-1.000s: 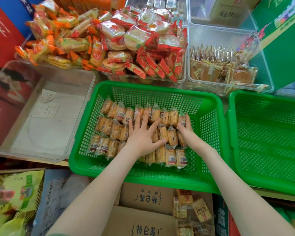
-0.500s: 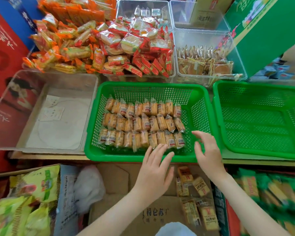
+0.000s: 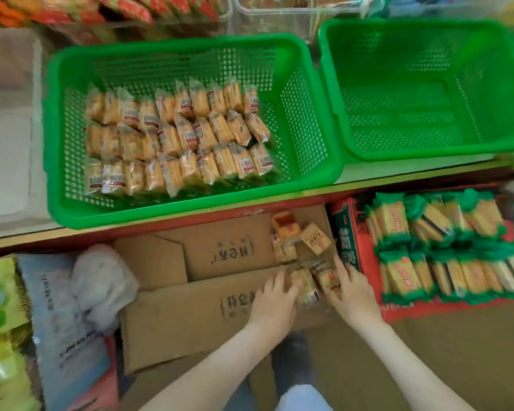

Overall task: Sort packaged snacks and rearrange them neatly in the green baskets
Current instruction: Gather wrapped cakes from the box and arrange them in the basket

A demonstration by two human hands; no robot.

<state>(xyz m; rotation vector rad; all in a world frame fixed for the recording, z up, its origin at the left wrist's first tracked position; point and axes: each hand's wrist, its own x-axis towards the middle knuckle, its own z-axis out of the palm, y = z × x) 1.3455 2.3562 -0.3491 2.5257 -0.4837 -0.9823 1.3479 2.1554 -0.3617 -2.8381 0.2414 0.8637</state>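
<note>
Counter point(image 3: 413, 173): runs across the upper half of the view; both baskets are carried on it, side by side.
Right basket point(image 3: 330, 93): green, perforated; only its mesh floor and walls are seen.
Left basket point(image 3: 52, 149): green, perforated, set just beside the right basket.
Cardboard box point(image 3: 190, 310): placed below the counter's front edge; flaps are folded open, with printed characters seen upside down.
Red carton point(image 3: 367, 262): set just right of the cardboard box; green-ended packets are packed inside in rows.
Rowed packets point(image 3: 175, 134): laid in three rows on the left basket's floor, packed towards its left wall; a strip of floor on the right is uncovered.
Loose packets point(image 3: 306, 241): scattered untidily at the right end of the cardboard box.
Left hand point(image 3: 275, 304): lowered into the cardboard box, fingertips against the middle packet point(image 3: 304, 287); whether it is grasped cannot be told through the blur.
Right hand point(image 3: 353, 295): fingers and thumb are curled round the labelled packet point(image 3: 328, 281), just beside the middle packet.
</note>
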